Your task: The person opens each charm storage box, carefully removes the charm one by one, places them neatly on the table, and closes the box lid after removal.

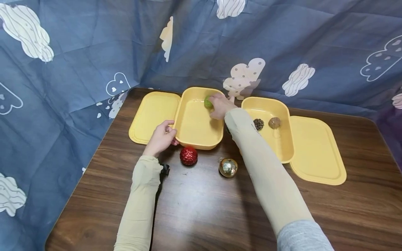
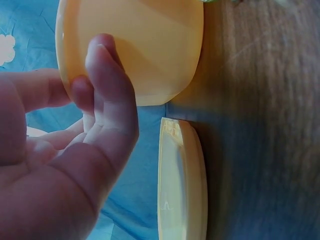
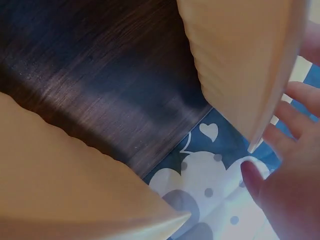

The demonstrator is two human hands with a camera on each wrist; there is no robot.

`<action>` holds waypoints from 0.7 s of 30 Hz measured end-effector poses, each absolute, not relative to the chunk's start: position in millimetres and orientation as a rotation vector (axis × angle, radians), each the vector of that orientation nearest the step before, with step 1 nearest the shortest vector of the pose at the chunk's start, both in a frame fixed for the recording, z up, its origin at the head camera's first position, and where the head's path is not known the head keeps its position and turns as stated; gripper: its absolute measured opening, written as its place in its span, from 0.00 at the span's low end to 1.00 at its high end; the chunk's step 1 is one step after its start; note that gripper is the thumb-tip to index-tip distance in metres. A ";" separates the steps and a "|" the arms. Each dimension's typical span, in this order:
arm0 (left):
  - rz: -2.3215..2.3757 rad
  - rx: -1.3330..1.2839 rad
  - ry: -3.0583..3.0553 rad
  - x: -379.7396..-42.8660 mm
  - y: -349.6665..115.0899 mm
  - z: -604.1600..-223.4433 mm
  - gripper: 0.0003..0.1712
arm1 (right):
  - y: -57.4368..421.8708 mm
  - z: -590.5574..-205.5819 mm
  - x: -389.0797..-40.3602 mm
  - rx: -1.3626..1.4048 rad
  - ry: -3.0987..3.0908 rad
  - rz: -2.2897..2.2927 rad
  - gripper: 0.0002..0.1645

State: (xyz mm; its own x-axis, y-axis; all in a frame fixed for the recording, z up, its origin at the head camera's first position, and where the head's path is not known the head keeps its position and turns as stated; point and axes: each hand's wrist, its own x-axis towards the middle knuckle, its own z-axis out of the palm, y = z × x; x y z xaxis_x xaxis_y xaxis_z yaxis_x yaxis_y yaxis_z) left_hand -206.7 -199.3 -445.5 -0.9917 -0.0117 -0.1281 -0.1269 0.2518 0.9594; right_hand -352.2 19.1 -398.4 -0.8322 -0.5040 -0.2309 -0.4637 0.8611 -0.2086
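Note:
In the head view, my left hand point(image 1: 160, 138) pinches the near left side of a yellow plastic box point(image 1: 199, 144); the left wrist view shows thumb and fingers at its rim. My right hand point(image 1: 221, 106) reaches over that box's right rim, its fingertips on a small green ball point(image 1: 207, 102) inside. The hand partly covers this ball, which is out of sight in the right wrist view. A shiny red ball point(image 1: 188, 156) lies just in front of the box. To its right sits a gold Christmas bauble point(image 1: 228, 167).
A second yellow box point(image 1: 284, 153) stands to the right, holding a pine cone point(image 1: 258, 124) and a brown round thing point(image 1: 274, 122). One yellow lid point(image 1: 154, 115) lies left, another lid point(image 1: 318, 150) right. A blue curtain point(image 1: 194, 42) hangs behind the wooden table point(image 1: 194, 216).

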 end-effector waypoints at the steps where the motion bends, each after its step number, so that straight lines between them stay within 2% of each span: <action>1: 1.864 -0.134 2.407 -206.6 -199.5 -445.9 0.26 | 17.5 -399.3 -353.4 -0.721 2.751 -0.209 0.43; 8: 1.840 -0.143 2.412 -206.8 -199.7 -446.7 0.26 | 10.2 -403.5 -355.0 -0.634 2.713 -0.247 0.48; 15: 1.853 -0.132 2.411 -208.1 -200.3 -447.1 0.28 | 7.1 -400.5 -349.2 -0.610 2.698 -0.271 0.41; 21: 1.856 -0.142 2.404 -208.8 -199.2 -447.4 0.27 | 7.9 -400.1 -347.2 -0.587 2.686 -0.266 0.39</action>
State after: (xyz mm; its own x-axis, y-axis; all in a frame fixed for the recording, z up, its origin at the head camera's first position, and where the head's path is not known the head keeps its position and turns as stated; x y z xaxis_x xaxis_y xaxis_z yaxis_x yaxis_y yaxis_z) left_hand -208.8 -199.2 -447.4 -0.9905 -0.0120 -0.1368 -0.1354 0.2522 0.9582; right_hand -347.2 7.9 -400.1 -0.8416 -0.4344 -0.3209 -0.3629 0.8949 -0.2597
